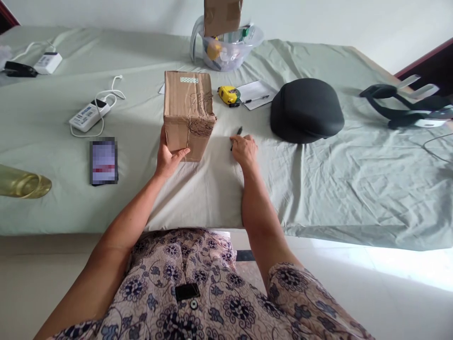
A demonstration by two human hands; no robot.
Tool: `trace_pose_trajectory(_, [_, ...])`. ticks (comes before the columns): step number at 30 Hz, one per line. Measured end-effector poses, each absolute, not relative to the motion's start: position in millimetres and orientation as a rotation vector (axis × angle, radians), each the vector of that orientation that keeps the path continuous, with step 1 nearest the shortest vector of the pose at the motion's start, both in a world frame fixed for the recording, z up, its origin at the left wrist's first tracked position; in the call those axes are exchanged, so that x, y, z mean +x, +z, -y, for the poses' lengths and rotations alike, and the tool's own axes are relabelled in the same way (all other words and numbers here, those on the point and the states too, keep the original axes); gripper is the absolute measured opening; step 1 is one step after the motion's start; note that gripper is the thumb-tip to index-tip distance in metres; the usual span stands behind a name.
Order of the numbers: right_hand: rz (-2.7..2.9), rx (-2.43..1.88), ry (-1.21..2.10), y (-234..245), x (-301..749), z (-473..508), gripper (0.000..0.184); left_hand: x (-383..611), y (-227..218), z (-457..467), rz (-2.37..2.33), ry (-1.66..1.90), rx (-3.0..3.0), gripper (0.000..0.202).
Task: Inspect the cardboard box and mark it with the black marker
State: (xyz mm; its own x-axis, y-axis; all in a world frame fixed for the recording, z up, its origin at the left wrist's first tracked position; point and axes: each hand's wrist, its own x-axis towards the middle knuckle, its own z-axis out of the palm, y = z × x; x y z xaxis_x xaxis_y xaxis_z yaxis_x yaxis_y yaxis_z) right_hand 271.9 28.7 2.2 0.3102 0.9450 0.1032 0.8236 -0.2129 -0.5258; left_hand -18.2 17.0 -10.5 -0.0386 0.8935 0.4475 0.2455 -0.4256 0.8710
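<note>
A brown cardboard box (188, 109) with pen scribbles on its top stands on the pale green sheet (318, 189). My left hand (169, 157) grips the box's near left corner, thumb across the front face. My right hand (244, 148) rests on the sheet just right of the box, fingers curled around a dark pen (238, 133) whose tip points away from me.
A black rounded case (306, 110) lies to the right, and a headset (406, 105) at the far right. Behind the box are a yellow tape measure (228, 95), a paper with a pen (256, 94) and a clear bowl (230, 47). At left lie a phone (103, 162) and a power strip (88, 114).
</note>
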Motion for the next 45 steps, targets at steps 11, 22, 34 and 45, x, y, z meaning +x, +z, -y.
trace_pose_trajectory(11, [1.93, -2.026, 0.37, 18.9, 272.8, -21.5, 0.041, -26.7, -9.7, -21.8, -1.257, 1.489, 1.689, 0.115])
trace_pose_trajectory(22, [1.43, -1.179, -0.274, 57.0, 235.9, 2.6, 0.027, -27.1, -7.6, -23.1, -1.243, 1.461, 1.673, 0.113])
trace_pose_trajectory(34, [1.63, -0.663, -0.405, 82.1, 185.0, 41.2, 0.011, -20.3, 14.1, -7.9, -1.207, 1.457, 1.565, 0.107])
trace_pose_trajectory(45, [1.715, -0.661, -0.478, 76.6, 178.3, 32.4, 0.015, -17.9, 10.1, -7.2, -1.186, 1.488, 1.574, 0.101])
